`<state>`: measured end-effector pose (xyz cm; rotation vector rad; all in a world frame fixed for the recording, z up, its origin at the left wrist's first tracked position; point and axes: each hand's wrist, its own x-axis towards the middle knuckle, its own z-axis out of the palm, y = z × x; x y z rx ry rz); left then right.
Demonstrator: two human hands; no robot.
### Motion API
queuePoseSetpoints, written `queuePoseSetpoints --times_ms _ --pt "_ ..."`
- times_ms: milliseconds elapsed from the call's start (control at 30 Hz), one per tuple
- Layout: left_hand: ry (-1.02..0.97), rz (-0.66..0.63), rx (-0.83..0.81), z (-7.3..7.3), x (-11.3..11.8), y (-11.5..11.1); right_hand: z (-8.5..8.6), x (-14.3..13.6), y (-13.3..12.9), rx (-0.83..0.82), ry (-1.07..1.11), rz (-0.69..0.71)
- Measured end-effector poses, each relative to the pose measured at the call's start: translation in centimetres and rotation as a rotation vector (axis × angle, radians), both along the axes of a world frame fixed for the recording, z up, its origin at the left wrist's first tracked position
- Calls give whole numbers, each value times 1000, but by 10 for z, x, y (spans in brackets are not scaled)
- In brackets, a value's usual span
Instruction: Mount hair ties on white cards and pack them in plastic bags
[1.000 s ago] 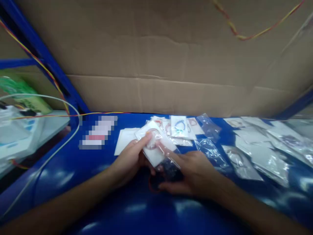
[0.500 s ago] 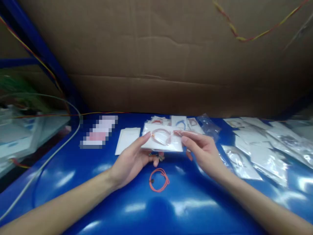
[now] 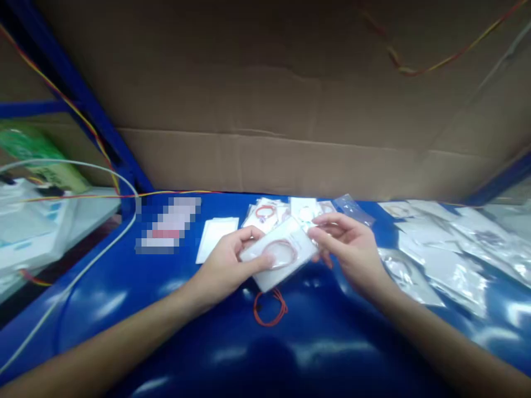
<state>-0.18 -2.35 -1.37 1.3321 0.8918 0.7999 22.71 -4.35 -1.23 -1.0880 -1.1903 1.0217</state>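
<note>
My left hand [image 3: 222,265] grips a clear plastic bag [image 3: 305,249] by its left side, thumb on top. Inside the bag lies a white card with a pinkish cord bracelet [image 3: 293,247] looped on it. The bag is tilted, its lower corner pointing toward me. At the upper right corner, my right hand [image 3: 352,243] has thumb and forefinger pinched at the bag's edge. Just below, an orange-red cord bracelet [image 3: 269,325] lies coiled on the blue table, partly covered by the bag's corner.
White cards [image 3: 215,237] are stacked left of my hands. Behind the bag lie several packed bracelets [image 3: 265,213] and a clear empty bag [image 3: 352,209]. More packets [image 3: 452,271] spread across the right. A pale cable [image 3: 89,265] curves along the left; cardboard [image 3: 265,99] walls the back.
The bag has turned and tilted, its lower corner now over the orange-red bracelet. My left thumb has moved onto the bag's face. My right hand stays near the bag's right end.
</note>
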Motion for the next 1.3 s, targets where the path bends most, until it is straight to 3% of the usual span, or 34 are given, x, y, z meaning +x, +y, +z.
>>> queuePoseSetpoints --times_ms 233,433,500,633,900,1100,1300 --pt "-117 -65 -74 2 4 -4 2 -6 -5 -61 63 148" --pt "-47 -214 -56 11 3 -10 0 -9 -9 -76 -12 210" --pt "-36 -174 14 11 3 -9 -1 -10 -10 -73 0 269" --pt "50 48 159 8 3 -4 -3 -12 -14 -49 38 338" --pt "67 55 137 6 4 -2 -8 -12 -16 32 -91 202" --pt "-43 103 82 6 5 -2 -6 -12 -14 56 -154 70" --pt "-64 142 207 4 3 -3 -3 -12 -14 23 -206 7"
